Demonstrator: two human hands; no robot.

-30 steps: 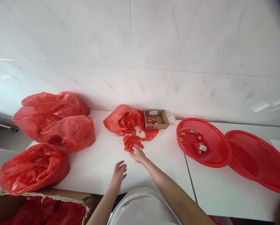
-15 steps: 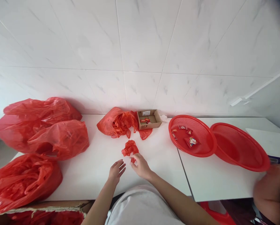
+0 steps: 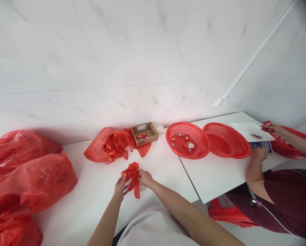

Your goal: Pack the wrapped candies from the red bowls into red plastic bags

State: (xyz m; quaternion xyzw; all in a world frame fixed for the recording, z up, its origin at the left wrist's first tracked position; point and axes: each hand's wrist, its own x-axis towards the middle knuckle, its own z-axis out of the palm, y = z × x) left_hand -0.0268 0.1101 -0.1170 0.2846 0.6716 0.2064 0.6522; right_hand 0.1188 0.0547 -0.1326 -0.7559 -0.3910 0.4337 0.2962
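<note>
Left hand (image 3: 120,187) and right hand (image 3: 144,177) meet over the near edge of the white bench (image 3: 96,194). Both hands pinch one small crumpled red plastic bag (image 3: 132,173) between them: the left fingers grip its left side, the right fingers grip its upper right edge. The bag is lifted just clear of the bench surface, bunched at the top, with a loose tail hanging down between the hands. It is not yet spread open, and no contents are visible in it.

Behind the hands, near the tiled wall, an open red sack (image 3: 105,148) lies on its side with more crumpled red bags spilling from its mouth. Touching its right side is a small cardboard box (image 3: 144,134) holding a few red packets. To the right stand two red mesh baskets (image 3: 188,140), rims overlapping; the nearer one holds a few small red packets, the farther one (image 3: 226,140) shows none.

Large filled red bags (image 3: 27,177) occupy the left end of the bench.

At the far right, another person's hand (image 3: 258,153) rests by a white scale (image 3: 252,131).

Judgement: one bag is drawn from the sack; opening and any filling remain.
</note>
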